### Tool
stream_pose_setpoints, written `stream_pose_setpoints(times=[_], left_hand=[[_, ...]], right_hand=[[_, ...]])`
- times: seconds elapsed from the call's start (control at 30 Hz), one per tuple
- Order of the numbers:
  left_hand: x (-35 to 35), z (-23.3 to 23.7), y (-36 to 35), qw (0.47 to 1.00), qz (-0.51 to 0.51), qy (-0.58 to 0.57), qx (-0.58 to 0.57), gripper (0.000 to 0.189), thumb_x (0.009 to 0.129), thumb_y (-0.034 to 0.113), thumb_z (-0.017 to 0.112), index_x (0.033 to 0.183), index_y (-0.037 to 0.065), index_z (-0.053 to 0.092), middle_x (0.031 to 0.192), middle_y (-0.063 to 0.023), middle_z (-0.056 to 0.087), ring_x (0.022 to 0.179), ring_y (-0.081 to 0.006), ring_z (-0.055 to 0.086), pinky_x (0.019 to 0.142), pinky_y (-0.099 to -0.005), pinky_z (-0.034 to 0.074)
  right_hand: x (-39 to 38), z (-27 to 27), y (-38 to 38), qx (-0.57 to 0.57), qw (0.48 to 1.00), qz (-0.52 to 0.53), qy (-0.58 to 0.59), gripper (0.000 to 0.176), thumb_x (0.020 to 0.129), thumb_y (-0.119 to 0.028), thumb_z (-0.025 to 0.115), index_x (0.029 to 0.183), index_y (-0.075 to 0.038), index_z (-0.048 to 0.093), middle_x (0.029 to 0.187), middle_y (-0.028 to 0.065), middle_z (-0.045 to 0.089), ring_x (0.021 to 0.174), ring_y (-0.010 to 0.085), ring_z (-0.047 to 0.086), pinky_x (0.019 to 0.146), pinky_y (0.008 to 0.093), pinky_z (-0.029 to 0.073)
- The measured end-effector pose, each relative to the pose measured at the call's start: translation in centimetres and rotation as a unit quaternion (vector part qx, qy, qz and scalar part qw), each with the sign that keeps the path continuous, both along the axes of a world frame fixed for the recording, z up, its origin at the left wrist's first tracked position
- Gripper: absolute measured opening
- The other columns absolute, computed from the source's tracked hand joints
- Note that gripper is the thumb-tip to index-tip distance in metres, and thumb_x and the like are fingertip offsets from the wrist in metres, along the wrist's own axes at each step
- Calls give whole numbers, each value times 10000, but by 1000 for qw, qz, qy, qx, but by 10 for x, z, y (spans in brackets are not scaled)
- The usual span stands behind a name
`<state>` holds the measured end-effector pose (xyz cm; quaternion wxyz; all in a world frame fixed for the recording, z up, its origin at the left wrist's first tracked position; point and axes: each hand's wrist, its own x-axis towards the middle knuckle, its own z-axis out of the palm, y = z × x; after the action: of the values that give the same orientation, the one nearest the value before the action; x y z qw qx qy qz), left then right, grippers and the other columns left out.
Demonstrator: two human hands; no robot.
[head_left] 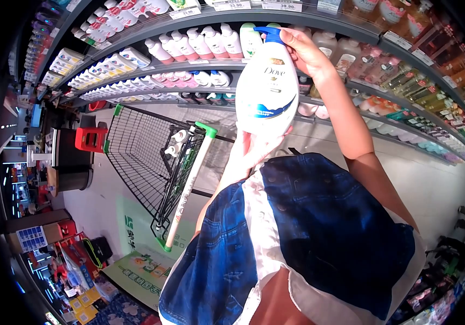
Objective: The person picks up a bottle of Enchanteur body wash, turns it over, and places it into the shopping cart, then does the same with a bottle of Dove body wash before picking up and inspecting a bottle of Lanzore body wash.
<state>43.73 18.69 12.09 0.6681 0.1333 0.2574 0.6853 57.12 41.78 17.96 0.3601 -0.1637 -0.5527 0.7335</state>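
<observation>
A large white Dove pump bottle with a blue pump head is held upright in front of the shelves, its label facing me. My right hand grips it at the top, fingers closed around the neck beside the pump. Underneath, my left hand supports the base, with some of its fingers hidden behind the bottle. Just behind the bottle are rows of pump bottles, including white and pink ones on the shelf.
To my left stands a wire shopping cart with green corners and a pale handle. A red basket is beyond it. Curved shelves of bottles with price tags span the front and right. Boxes and goods line the lower left.
</observation>
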Motion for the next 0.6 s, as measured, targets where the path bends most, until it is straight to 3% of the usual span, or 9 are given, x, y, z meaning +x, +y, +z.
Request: stream_pose_setpoints(times=[0.17,0.27,0.37,0.47,0.5,0.6], left_hand=[[1,-2,1,1000,-6,6,2,735,868,488,585,1427,101,306,1420,-201,369,1316,-401,356,1008,-564,400],[0,-1,0,1000,-10,9,7,733,869,486,585,1427,101,306,1420,-200,368,1316,-400,357,1009,-562,400],[0,-1,-1,1000,-18,12,9,731,870,483,585,1427,101,306,1421,-200,368,1315,-399,358,1009,-560,400],[-1,-1,-4,1000,-21,17,11,730,870,481,585,1427,101,306,1421,-199,367,1315,-398,359,1010,-558,400],[-1,-1,-4,1000,-23,18,11,729,871,480,585,1427,101,306,1421,-199,367,1315,-398,359,1010,-557,400],[-1,-1,-6,999,-23,19,13,727,872,478,585,1427,101,305,1421,-198,367,1315,-397,359,1011,-556,400]], right_hand=[[6,3,-10,8,1000,-14,-14,433,813,-535,669,918,-117,636,690,-120,499,573,-39,380,490,127,281],[12,-5,-9,8,1000,-17,1,552,848,-488,646,1123,-12,609,835,-71,607,613,-42,407,510,109,306],[20,-3,-9,21,1000,5,11,545,847,-493,643,1102,-12,610,848,-48,632,645,-36,474,549,111,379],[17,5,-26,19,999,-39,12,551,845,-497,640,1100,-9,606,871,-28,648,697,-21,542,618,127,452],[20,8,-27,23,999,-27,18,555,844,-493,640,1108,-7,597,906,1,664,786,19,610,707,161,506],[19,-2,-24,0,999,-38,14,565,842,-489,642,1135,-9,589,961,30,675,846,59,640,759,201,527]])
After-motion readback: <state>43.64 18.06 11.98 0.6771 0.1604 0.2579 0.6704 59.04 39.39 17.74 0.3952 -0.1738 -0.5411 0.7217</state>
